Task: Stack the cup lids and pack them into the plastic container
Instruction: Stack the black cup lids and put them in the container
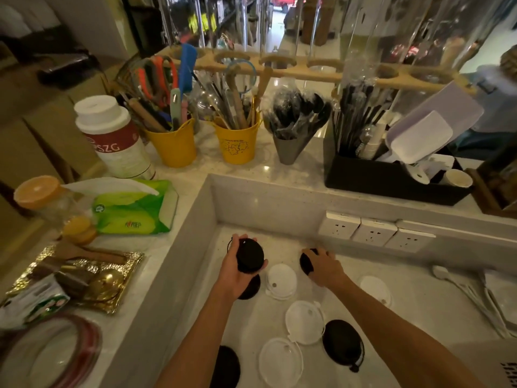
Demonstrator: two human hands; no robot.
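My left hand holds a small stack of black cup lids above the lower counter, at its far left. My right hand is closed over another black lid resting on the counter. Loose lids lie around them: a white lid between my hands, a white lid to the right, a white lid nearer me, a clear lid, a black lid, a black lid by my left forearm and a black lid under my left hand. No plastic container shows clearly.
A raised ledge walls the counter on the left and back, with wall sockets behind. On the ledge stand yellow buckets of utensils, a tissue pack, a black organiser and a gold tray. White cables lie at right.
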